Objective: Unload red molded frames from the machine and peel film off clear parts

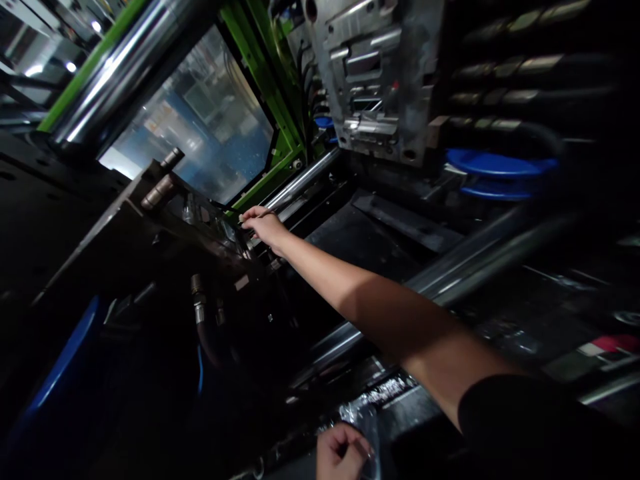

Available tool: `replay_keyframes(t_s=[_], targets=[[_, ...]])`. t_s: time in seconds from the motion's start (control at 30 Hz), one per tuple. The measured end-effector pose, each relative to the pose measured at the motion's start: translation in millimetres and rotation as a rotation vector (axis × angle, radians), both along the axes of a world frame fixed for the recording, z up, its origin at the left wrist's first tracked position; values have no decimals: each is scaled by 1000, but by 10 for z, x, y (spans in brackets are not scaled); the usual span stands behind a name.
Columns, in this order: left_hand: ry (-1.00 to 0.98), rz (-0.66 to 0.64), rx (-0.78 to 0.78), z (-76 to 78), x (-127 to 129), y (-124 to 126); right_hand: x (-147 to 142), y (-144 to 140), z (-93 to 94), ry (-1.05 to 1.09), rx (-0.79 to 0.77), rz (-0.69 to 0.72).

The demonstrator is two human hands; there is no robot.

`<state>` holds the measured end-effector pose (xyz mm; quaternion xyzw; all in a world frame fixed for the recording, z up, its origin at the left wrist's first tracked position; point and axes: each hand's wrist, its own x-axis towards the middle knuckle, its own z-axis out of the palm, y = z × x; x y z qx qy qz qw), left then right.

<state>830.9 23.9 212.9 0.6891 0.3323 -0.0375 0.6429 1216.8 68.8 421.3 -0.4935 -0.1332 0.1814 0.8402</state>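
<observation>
My right arm reaches across the inside of a moulding machine. At its end, my right hand (267, 229) is closed in a pinch next to the left mould half (200, 223). A tiny pale spot shows at its fingertips, too small and blurred to name. Low in the view, my left hand (343, 452) has its fingers curled round a piece of clear plastic film (370, 423), perhaps a bag, which trails up beside it. The other mould half (375, 87), a grey metal block with recesses, stands at the upper right, apart from both hands.
Shiny tie bars (305, 179) cross the machine, with a thick one (125, 67) at upper left. A green frame (260, 73) surrounds a window (200, 120). Blue hoses (500, 163) and a hose fitting (199, 300) stick out near the moulds.
</observation>
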Motion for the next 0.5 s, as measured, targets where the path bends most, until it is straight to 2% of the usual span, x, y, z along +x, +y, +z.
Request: replay_keyframes(t_s=[0.07, 0.17, 0.27, 0.33, 0.4, 0.47, 0.5], targets=[[-24, -38, -1, 169, 7, 8, -258, -325, -77, -3, 42, -10], [-108, -50, 3, 445, 11, 59, -828, -1014, -315, -91, 47, 17], [-229, 12, -8, 666, 41, 86, -1533, -1757, -589, -162, -163, -11], [-313, 26, -5, 788, 96, 32, -2002, -2164, -729, -99, -296, -35], [-388, 13, 11, 907, 177, -93, -2415, -2453, -816, -4, -387, 24], [-470, -57, 80, 1021, 268, -265, -2736, -2630, -855, 72, -438, 71], [-517, -108, 130, 1070, 311, -356, -2857, -2686, -863, 102, -443, 49]])
